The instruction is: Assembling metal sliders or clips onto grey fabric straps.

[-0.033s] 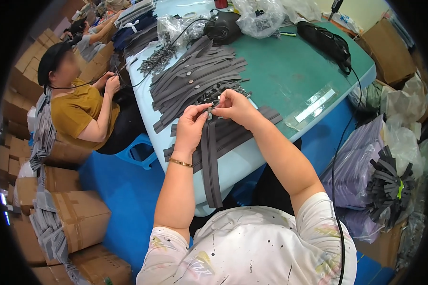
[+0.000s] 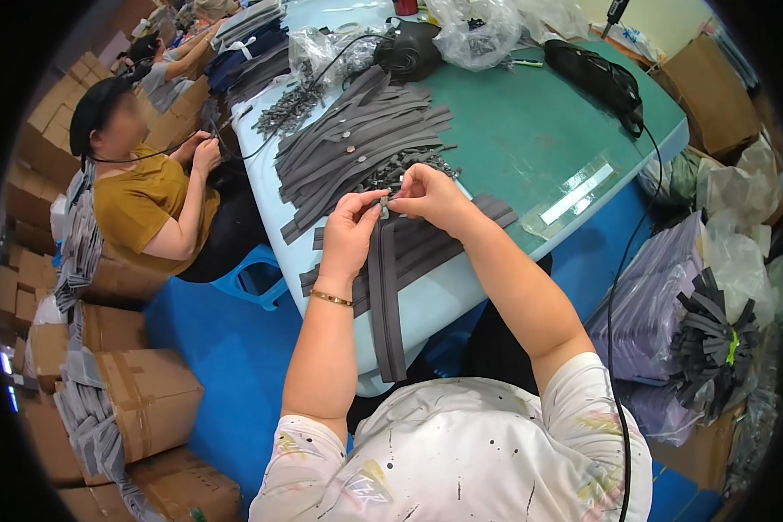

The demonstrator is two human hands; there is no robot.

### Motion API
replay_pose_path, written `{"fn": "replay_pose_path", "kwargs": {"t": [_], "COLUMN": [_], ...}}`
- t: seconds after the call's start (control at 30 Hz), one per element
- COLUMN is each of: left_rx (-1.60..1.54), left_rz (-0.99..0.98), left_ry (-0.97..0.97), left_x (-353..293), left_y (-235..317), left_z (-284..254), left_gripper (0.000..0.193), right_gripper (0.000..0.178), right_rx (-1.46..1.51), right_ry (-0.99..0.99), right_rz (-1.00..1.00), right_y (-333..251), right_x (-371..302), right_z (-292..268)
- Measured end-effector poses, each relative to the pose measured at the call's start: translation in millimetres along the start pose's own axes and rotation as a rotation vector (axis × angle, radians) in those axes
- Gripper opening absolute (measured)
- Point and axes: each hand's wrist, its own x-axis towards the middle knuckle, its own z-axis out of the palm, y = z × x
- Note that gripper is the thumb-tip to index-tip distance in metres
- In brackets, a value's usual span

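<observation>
While our left fingers point(image 2: 367, 198) and right fingers point(image 2: 408, 205) pinched its far end, we had the long gray zipper strip point(image 2: 384, 296) stretching back toward us over the desk point(image 2: 431, 289).

Left hand point(image 2: 354, 230) and right hand point(image 2: 431, 200) partly hiding a metal piece point(image 2: 384, 207), its details being too small to tell, upper edge cutting off a red container point(image 2: 404, 7), lower edge cropping the white shirt point(image 2: 461, 452) and black cable point(image 2: 625, 452)

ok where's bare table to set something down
Green tabletop between the flat grey zipper strips and long black pouch is free, plus a small pale-blue patch beside the right forearm. Crowded: around left hand and right hand, and by the clear plastic bags.
</observation>
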Motion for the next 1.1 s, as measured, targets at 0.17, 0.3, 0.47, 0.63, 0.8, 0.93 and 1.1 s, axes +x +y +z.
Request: {"fn": "replay_pose_path", "kwargs": {"t": [0.17, 0.3, 0.47, 0.63, 0.8, 0.93, 1.1], "left_rx": [0.161, 0.205, 0.242, -0.349, -0.430, -0.374, -0.385], "left_rz": [0.070, 0.066, 0.072, -0.120, -0.283, -0.316, -0.327], "left_ry": [-0.015, -0.007, 0.025, 0.100, 0.103, 0.089, 0.087], "left_x": [-0.4, -0.6, -0.5, -1.9, -3.3, -0.8, 0.3], "left_y": [1.6, 5.0, 3.2, -0.1, 1.9, -0.6, 1.2], "left_z": [1.6, 1.6, -0.2, 4.3, 0.4, -2.9, -2.8], "left_gripper": [0.019, 0.019, 0.018, 0.015, 0.012, 0.014, 0.014], "right_gripper": [0.028, 0.028, 0.024, 0.036, 0.026, 0.023, 0.026], "right_rx": [-0.007, -0.015, 0.029, 0.106, 0.051, 0.036, 0.012], "right_ry": [-0.025, -0.026, -0.029, -0.070, -0.035, -0.055, -0.056], "right_rz": [-0.078, 0.001, 0.050, -0.005, 0.008, 0.003, 0.023], "right_y": [11.7, 3.8, -8.6, -8.3, -7.7, -9.8, -11.3], "right_x": [2.2, 0.5, -4.2, -5.4, -5.7, -4.7, -3.4], "right_z": [-3.8, -2.9, -2.3, -0.6, 2.0, 1.8, 1.7]}}
